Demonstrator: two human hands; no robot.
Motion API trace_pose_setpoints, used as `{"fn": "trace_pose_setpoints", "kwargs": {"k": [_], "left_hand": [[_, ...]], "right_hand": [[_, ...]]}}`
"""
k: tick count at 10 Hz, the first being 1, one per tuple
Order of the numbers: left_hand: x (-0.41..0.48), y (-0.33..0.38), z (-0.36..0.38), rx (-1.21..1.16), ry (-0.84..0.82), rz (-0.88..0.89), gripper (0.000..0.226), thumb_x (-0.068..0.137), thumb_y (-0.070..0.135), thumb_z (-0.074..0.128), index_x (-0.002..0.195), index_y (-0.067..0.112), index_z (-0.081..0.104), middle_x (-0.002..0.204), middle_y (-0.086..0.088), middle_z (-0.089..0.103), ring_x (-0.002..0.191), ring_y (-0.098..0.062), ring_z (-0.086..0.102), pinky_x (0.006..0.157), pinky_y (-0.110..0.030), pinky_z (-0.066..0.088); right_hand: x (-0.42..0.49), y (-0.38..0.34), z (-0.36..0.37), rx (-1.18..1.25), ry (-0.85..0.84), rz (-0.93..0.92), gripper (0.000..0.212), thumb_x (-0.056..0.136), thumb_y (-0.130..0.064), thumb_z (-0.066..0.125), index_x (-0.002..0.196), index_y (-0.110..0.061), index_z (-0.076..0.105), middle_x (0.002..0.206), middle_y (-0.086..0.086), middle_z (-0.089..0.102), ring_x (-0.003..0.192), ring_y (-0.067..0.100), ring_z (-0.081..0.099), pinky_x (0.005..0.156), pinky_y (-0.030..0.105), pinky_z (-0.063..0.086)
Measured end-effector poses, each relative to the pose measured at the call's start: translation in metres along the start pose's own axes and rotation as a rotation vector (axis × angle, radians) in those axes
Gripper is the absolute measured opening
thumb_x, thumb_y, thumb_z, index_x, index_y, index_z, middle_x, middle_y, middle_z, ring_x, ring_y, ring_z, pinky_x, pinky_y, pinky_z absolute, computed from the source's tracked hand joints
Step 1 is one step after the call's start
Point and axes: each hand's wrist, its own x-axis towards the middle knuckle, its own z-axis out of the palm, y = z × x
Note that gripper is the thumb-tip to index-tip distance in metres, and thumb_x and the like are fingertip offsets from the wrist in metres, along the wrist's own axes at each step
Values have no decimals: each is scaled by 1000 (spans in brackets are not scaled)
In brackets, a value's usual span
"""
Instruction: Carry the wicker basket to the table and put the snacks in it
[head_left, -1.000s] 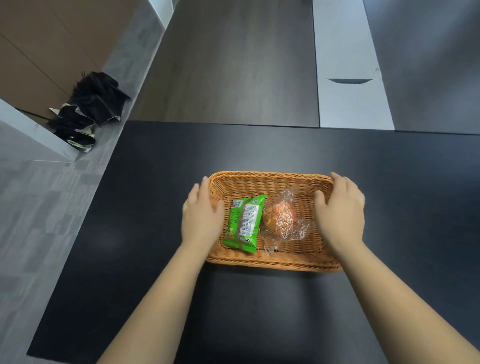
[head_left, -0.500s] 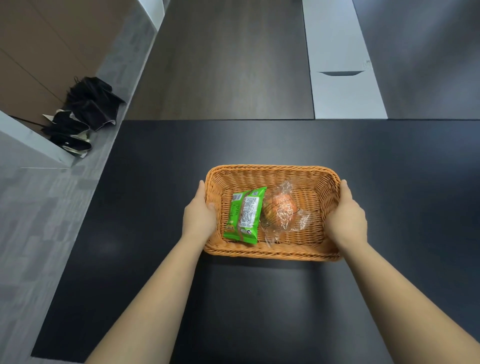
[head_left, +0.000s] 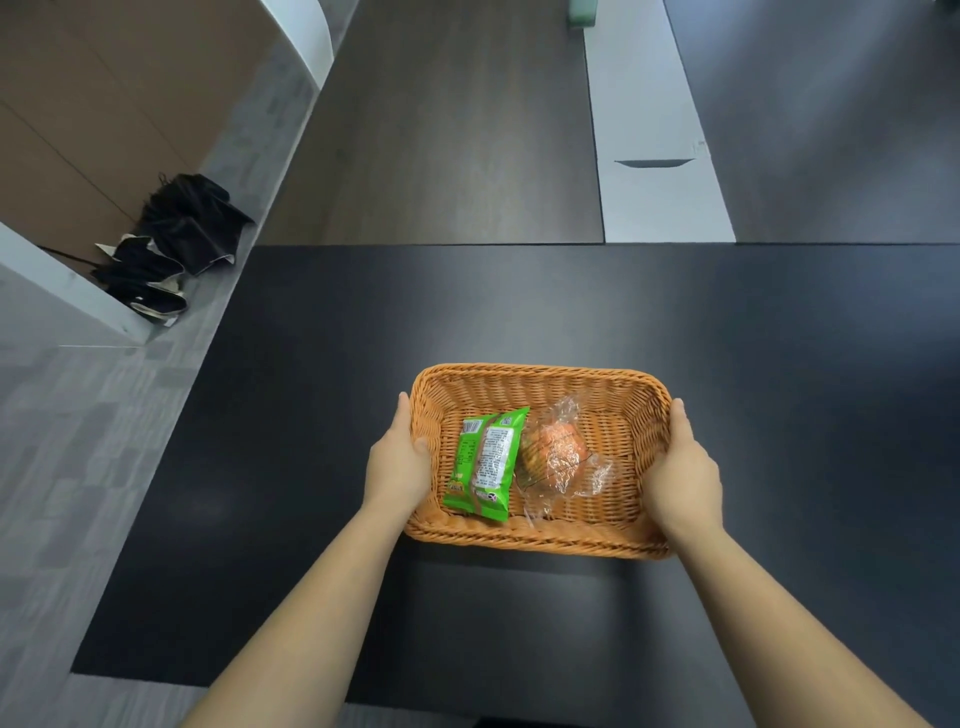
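Note:
A rectangular wicker basket (head_left: 540, 382) is over the black table (head_left: 779, 364), near its front middle. Inside lie a green snack packet (head_left: 485, 462) on the left and an orange bun in clear wrap (head_left: 558, 457) beside it on the right. My left hand (head_left: 397, 462) grips the basket's left rim, thumb inside over the edge. My right hand (head_left: 683, 467) holds the right rim from outside. The basket casts a dark shadow on the table just in front of it; I cannot tell whether it touches the surface.
Black folded umbrellas (head_left: 171, 244) lie on the grey floor at the left, by a white wall base (head_left: 67, 291). Beyond the table are a dark brown surface (head_left: 441, 130) and a white strip (head_left: 654, 156).
My hands slid from on top of the basket's ends to its outer sides and closed on the rims. The basket shifted slightly toward me and appears a little raised.

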Motion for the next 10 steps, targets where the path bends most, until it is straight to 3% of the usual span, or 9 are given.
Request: {"fn": "trace_pose_setpoints", "kwargs": {"k": [1,2,4,5,6,7,8,9,10], "left_hand": [[-6,-2,2,-2,-13,9,63,100,16,39,154,24,7,127,-10,59,91,-15,52,76,-28,43],[-7,-4,3,-1,-17,11,63,100,17,39,154,25,7,127,-10,59,98,-20,57,75,-26,41],[-9,-2,4,-8,-7,12,62,100,16,37,154,24,7,128,-11,58,90,-15,51,74,-27,40],[-13,1,4,-26,-7,4,61,100,16,37,154,23,8,131,-10,56,108,-25,59,75,-26,39],[-13,1,2,-43,-12,-11,61,100,16,37,154,24,8,130,-10,57,86,-12,55,74,-25,40],[-11,-1,4,-63,-9,-10,62,100,16,37,154,25,8,129,-9,58,79,-3,47,73,-25,42],[-10,1,1,-80,-8,-33,64,99,22,41,154,25,8,142,-9,48,115,-20,54,90,-35,47],[-19,14,-10,-135,137,72,59,96,32,46,150,26,24,151,-6,38,133,-24,43,101,-39,41],[-40,34,-22,-349,120,218,41,96,30,47,136,26,50,138,2,54,118,-10,52,94,-27,42]], "right_hand": [[-3,5,-1,5,-8,-7,67,92,-3,27,152,-26,9,122,22,57,109,40,55,93,48,44],[-5,9,-2,11,-11,-19,67,92,-2,27,152,-25,8,123,22,57,110,39,55,92,47,45],[-5,10,-3,18,-9,-42,64,94,-4,29,153,-23,9,123,22,55,111,39,54,92,44,45],[-5,10,-4,13,-16,-48,65,94,-4,29,153,-24,9,124,23,56,112,40,54,92,45,45],[-5,10,-5,13,-25,-39,66,93,-4,28,153,-25,8,125,23,55,112,40,54,93,46,44],[-4,11,-3,37,-33,-28,65,95,-6,30,153,-25,8,127,22,55,114,39,54,95,46,44],[-6,9,-4,62,-33,-36,65,96,-18,40,152,-24,9,134,21,50,121,37,49,98,46,42],[-17,3,-11,74,94,-183,58,95,-29,45,149,-21,25,143,12,45,132,31,39,105,47,37],[-35,-11,-28,321,62,-251,41,96,-31,42,136,-20,47,131,4,58,122,24,53,100,40,43]]}}
